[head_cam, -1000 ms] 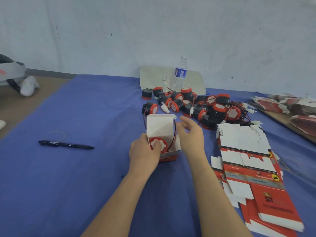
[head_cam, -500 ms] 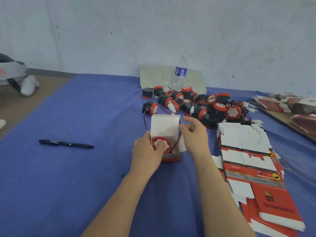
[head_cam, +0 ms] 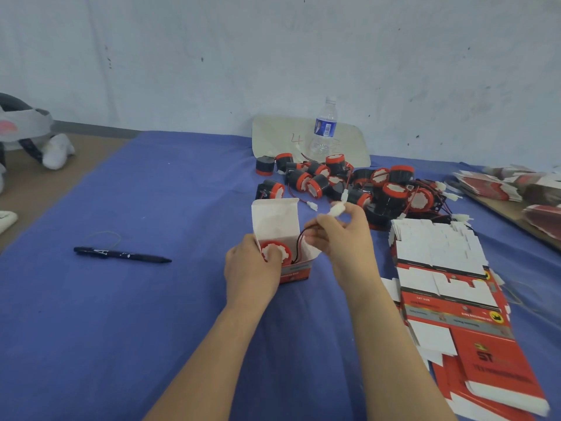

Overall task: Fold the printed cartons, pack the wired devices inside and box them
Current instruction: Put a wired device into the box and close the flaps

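Soft, even light fills the scene, with no hard shadows; only faint shade lies on the blue cloth (head_cam: 136, 329) in the foreground. The wall (head_cam: 273, 56) looks flat and washed. The white inside of the open carton (head_cam: 274, 221) is bright with little detail. The plug (head_cam: 337, 210) on the wire (head_cam: 298, 243) in the right hand (head_cam: 346, 243) is smeared by motion. The flat cartons (head_cam: 491, 357) at the lower right blur and stretch, and the cloth's far edge bows from the wide lens.
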A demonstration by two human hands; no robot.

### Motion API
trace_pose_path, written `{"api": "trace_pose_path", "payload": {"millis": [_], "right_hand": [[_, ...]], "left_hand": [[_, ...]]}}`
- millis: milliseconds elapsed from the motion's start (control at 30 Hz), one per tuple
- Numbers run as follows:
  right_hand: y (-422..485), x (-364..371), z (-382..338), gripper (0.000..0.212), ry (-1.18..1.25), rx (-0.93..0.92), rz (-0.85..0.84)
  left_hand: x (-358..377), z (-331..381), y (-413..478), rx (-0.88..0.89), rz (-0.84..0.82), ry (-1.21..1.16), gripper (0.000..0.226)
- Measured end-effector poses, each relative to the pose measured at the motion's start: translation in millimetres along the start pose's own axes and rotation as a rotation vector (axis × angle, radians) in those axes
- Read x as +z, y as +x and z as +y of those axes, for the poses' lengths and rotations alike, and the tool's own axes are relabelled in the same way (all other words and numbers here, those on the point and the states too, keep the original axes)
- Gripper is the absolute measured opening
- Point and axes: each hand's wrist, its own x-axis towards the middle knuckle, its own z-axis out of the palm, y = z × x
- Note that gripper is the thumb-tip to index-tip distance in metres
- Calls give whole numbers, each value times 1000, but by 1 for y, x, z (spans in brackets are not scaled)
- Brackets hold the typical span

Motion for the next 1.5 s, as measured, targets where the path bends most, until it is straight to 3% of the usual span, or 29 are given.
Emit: {"api": "trace_pose_path", "payload": {"millis": [67, 133, 267, 367, 600, 800, 867, 967, 1133, 1200, 1333, 1500], "right_hand": [[0, 0, 1, 34, 99, 18, 36], [1, 1, 4, 25, 52, -8, 64], [-1, 5, 14, 6, -493, -210, 154], [-4, 4, 18, 14, -883, -344, 162], [-10, 9, 6, 21, -1303, -283, 41], [-13, 11, 2, 16, -1329, -186, -123], [-12, 10, 4, 26, -1253, -163, -189], [-9, 2, -4, 49, -951, 4, -285], [-10, -17, -16, 9, -620, 155, -593], [-9, -17, -13, 12, -686, 97, -557], [-6, -10, -7, 11, -1049, -205, -294], [-5, -4, -1, 19, -1091, -278, -80]], "left_hand": [[0, 0, 0, 0, -4, -6, 12], [0, 0, 0, -1, 0, -19, 10], [0, 0, -1, -13, -5, -16, 10], [0, -1, -1, -20, -7, -11, 11], [-1, 1, -1, -4, 9, -8, 9], [-1, 1, -2, 16, 24, 4, 7], [-1, 1, -3, 19, 29, 1, 7], [-1, 1, -2, 12, 36, -3, 11], [-2, 1, -2, 13, 46, -12, 15], [-1, 1, -2, 17, 43, -6, 14], [-1, 1, -2, 11, 30, -11, 8], [0, 1, -1, 16, 12, 4, 14]]}}
